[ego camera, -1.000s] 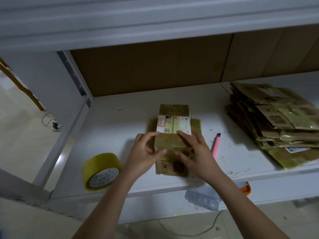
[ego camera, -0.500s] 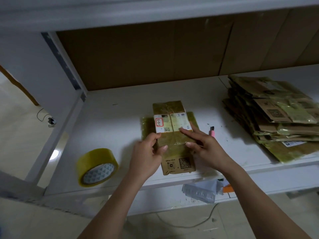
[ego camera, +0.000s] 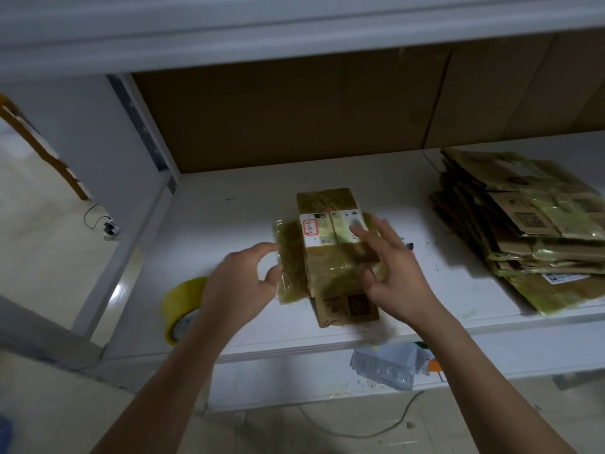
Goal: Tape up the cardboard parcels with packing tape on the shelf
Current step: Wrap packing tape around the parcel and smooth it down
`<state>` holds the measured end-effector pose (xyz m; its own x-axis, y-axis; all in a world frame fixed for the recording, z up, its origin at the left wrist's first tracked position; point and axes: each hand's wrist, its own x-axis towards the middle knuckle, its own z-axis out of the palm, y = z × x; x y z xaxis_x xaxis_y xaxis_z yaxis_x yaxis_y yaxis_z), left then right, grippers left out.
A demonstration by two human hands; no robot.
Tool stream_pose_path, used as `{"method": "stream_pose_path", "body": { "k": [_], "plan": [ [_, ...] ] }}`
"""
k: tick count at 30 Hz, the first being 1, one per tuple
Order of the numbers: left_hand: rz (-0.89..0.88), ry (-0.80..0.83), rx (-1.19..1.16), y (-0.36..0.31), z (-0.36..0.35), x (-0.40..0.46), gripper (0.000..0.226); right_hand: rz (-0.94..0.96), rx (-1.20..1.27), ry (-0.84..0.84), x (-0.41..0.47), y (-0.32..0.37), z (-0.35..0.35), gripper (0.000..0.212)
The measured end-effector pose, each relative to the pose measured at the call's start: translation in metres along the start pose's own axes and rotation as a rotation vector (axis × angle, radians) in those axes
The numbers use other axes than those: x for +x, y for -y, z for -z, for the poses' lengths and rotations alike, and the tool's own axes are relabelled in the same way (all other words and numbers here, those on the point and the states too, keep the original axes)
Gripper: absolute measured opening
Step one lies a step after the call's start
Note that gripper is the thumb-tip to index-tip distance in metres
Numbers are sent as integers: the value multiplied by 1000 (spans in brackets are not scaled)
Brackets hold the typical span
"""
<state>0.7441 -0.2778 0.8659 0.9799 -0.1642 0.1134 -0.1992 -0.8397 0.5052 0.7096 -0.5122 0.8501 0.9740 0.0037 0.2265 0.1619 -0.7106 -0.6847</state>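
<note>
Big white shelf point(ego camera: 229, 244), flat and smooth, a bit dusty and marked. Brown cardboard board across the back. On the right side, a tall messy pile of flat parcels point(ego camera: 530, 224), brown cardboard with shiny yellow-green tape, corners poking out.

In the middle of the shelf, near the front edge, the parcel point(ego camera: 330, 253) being worked on. Flat, long brown cardboard, a white label with red writing on top, a square code printed at the near end. Shiny, crinkly yellow-green tape across it, with a loose flap sticking out on the left side.

Left hand point(ego camera: 242, 283) at that flap, thumb and fingers curled to pinch its edge; too blurry to tell for sure whether touching. Right hand point(ego camera: 389, 267) spread flat over the parcel's right side, fingers straight, looks like pressing the tape down.

Step in hand, as a guess: smoothing and folding the tape round this parcel. Next: tuck the loose left flap under or press it flat, rub out the wrinkles, then put the parcel with the pile.

Round roll of yellow tape point(ego camera: 183, 306) near the left front of the shelf, partly hidden by the left arm. Small pink pen-like thing point(ego camera: 410, 247) just beside the right hand, mostly hidden.
</note>
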Motion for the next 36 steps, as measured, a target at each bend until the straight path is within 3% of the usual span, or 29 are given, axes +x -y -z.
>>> {"method": "stream_pose_path", "body": {
  "k": [2, 5, 9, 15, 20, 26, 31, 36],
  "plan": [
    [47, -7, 82, 25, 15, -4, 40, 156, 78, -172, 0, 23, -5, 49],
    [206, 119, 109, 53, 29, -8, 45, 272, 195, -59, 2, 54, -39, 38],
    [247, 127, 15, 70, 42, -15, 38, 173, 288, 208, 10, 66, -103, 32],
    [241, 90, -231, 95, 60, -33, 25, 64, 152, 388, 31, 64, -160, 36],
    [233, 103, -428, 110, 65, -47, 28, -37, 54, 500, 39, 65, -174, 32],
    [243, 106, -560, 120, 65, -53, 30, -28, 19, 551, 43, 68, -177, 19],
    [256, 99, -614, 128, 65, -55, 31, 7, -32, 560, 44, 74, -179, 33],
    [239, 100, -594, 129, 64, -53, 34, -78, 124, 504, 45, 74, -172, 39]
  ]
}}
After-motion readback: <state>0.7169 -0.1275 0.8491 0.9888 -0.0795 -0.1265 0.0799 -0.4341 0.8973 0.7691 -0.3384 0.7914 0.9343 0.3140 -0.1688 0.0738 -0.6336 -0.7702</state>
